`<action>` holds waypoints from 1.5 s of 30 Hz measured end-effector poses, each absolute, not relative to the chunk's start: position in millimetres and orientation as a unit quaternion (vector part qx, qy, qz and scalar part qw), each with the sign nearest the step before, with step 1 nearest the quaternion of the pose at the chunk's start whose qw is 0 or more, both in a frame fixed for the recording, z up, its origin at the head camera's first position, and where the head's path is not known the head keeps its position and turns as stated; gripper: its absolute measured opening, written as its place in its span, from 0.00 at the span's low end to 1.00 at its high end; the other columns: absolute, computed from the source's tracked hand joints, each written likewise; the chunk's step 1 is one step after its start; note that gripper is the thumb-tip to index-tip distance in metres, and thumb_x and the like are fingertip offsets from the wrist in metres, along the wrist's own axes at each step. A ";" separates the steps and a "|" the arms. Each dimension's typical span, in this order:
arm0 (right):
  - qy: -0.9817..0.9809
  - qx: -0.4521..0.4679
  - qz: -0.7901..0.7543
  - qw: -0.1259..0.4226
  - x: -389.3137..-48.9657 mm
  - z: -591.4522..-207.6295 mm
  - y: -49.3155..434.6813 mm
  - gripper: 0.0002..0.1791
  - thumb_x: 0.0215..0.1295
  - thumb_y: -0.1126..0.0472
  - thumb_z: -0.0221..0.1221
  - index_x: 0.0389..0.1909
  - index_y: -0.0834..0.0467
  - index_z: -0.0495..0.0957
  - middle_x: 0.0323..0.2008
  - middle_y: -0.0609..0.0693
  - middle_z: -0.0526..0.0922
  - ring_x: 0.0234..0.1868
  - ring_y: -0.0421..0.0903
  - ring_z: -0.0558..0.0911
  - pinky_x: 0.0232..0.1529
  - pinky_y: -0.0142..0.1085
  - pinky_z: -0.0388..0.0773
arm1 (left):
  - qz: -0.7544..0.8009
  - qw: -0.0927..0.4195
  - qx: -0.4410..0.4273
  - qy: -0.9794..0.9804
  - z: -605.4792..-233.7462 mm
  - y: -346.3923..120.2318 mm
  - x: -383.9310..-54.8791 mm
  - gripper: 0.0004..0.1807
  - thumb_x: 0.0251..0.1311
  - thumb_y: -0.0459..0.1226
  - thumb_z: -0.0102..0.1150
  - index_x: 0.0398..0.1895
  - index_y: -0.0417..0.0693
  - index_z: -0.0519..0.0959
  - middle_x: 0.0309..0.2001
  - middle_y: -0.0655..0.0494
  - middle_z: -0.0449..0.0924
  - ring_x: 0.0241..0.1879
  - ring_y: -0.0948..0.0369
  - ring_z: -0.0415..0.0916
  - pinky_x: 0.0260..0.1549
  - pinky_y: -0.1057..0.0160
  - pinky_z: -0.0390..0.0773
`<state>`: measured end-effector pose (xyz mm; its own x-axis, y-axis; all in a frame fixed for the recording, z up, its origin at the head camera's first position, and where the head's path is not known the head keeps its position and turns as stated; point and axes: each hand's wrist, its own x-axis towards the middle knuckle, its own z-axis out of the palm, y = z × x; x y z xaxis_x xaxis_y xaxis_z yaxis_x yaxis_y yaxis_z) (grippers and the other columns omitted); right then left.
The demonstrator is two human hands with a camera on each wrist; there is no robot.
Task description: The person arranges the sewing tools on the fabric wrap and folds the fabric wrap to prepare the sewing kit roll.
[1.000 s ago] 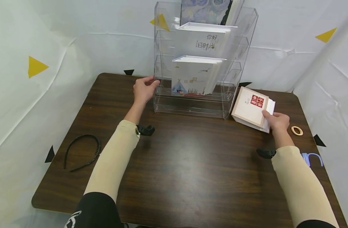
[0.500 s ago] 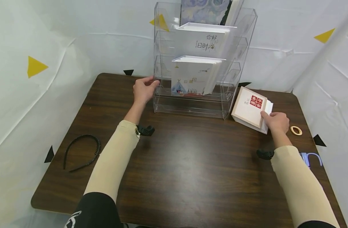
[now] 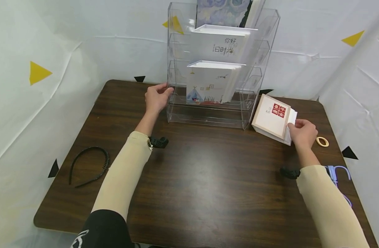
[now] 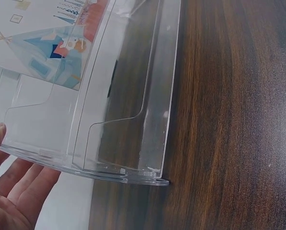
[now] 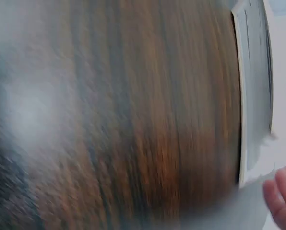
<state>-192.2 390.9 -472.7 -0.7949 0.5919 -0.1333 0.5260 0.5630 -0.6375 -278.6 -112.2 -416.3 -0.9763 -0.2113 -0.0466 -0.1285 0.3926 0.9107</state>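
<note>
Left hand (image 3: 156, 97): fingers relaxed, resting against the rack (image 3: 208, 113) side. Right hand (image 3: 302, 132): gripping the book (image 3: 271, 117) corner, ring (image 3: 322, 141) just beside it.

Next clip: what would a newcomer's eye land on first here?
Probably the tall clear acrylic rack at the back of the dark wooden table, its tiers holding three books. The left hand touches the rack's left edge, while the right hand holds the corner of a cream book with a red seal lying beside the rack. A black headband lies at the table's left.
</note>
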 end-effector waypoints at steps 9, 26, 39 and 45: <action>-0.821 -0.126 0.401 0.386 -190.6 -443.1 324.4 0.14 0.76 0.64 0.62 0.53 0.70 0.86 0.41 0.52 0.86 0.37 0.20 0.73 0.43 0.20 0.69 | -0.544 0.039 0.104 -0.832 -416.8 -113.5 -277.0 0.24 0.75 0.45 0.69 0.70 0.49 0.84 0.64 0.45 0.88 0.68 0.50 0.81 0.70 0.49 0.78; -0.874 0.054 0.427 0.227 -233.6 -395.5 218.4 0.34 0.68 0.61 0.75 0.71 0.70 0.76 0.62 0.69 0.84 0.63 0.63 0.85 0.66 0.54 0.84 | -0.551 0.039 0.098 -0.828 -419.9 -113.3 -277.1 0.24 0.76 0.46 0.68 0.70 0.48 0.84 0.64 0.45 0.88 0.66 0.50 0.83 0.66 0.49 0.82; -0.869 0.006 0.471 0.153 -257.4 -396.1 192.8 0.32 0.63 0.60 0.79 0.63 0.68 0.78 0.57 0.65 0.86 0.58 0.58 0.87 0.63 0.50 0.87 | -0.550 0.030 0.103 -0.828 -418.3 -112.1 -276.4 0.24 0.76 0.45 0.68 0.71 0.50 0.83 0.65 0.46 0.88 0.65 0.51 0.83 0.63 0.50 0.84; -0.877 0.014 0.464 0.120 -261.2 -396.0 189.3 0.35 0.63 0.60 0.80 0.65 0.66 0.75 0.61 0.64 0.85 0.61 0.59 0.86 0.64 0.50 0.85 | -0.554 0.034 0.101 -0.825 -418.3 -112.7 -277.3 0.24 0.76 0.45 0.68 0.70 0.47 0.84 0.65 0.45 0.88 0.66 0.50 0.82 0.67 0.49 0.81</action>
<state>-261.2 189.3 -396.0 -0.9706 0.0877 0.2242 -0.1360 0.5685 -0.8113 -277.3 -112.7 -418.3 -0.9772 -0.2048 -0.0560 -0.1293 0.3647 0.9221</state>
